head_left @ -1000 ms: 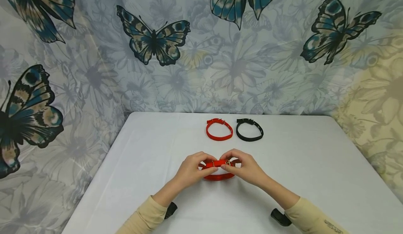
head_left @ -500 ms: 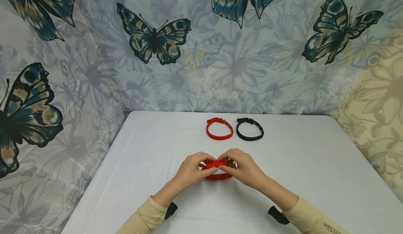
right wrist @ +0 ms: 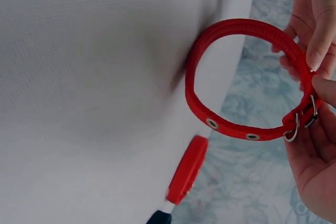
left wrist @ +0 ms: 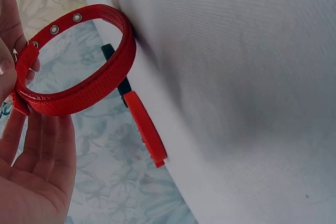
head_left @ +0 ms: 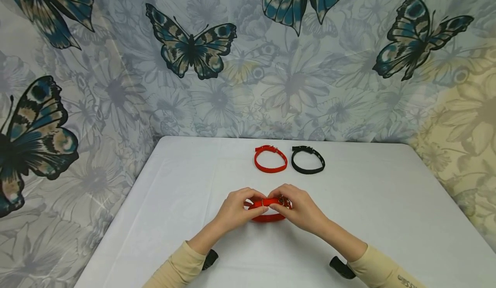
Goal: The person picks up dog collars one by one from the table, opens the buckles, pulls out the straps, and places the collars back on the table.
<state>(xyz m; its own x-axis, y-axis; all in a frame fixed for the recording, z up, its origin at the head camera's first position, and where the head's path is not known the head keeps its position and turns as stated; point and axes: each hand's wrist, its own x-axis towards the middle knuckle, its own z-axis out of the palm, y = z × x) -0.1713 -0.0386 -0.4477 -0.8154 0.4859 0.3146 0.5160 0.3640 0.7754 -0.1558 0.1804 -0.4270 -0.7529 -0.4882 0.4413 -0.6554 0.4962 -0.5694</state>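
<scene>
A red collar (head_left: pixel 268 218), buckled into a loop, is held between both hands near the middle of the white table. My left hand (head_left: pixel 235 209) pinches its top strap on the left, thumb in front. On the right, my right hand (head_left: pixel 304 207) pinches the same strap close beside the left fingertips. Silver eyelets show along the band in the left wrist view. The buckle (right wrist: pixel 311 111) and a D-ring (right wrist: pixel 292 128) lie by the right hand's fingers in the right wrist view. The collar's far side reaches down close to the tabletop.
Behind the hands, a second red collar (head_left: pixel 270 170) and a black collar (head_left: pixel 308 171) lie side by side on the white table (head_left: pixel 186 171). A butterfly-patterned cloth (head_left: pixel 217 107) rises behind the table's back edge. Black wrist-worn devices (head_left: pixel 342 267) hang under the forearms.
My right hand has slid slightly left along the strap, its thumb now nearer the left thumb, with the metal fittings showing beneath its fingers. The left hand holds still.
</scene>
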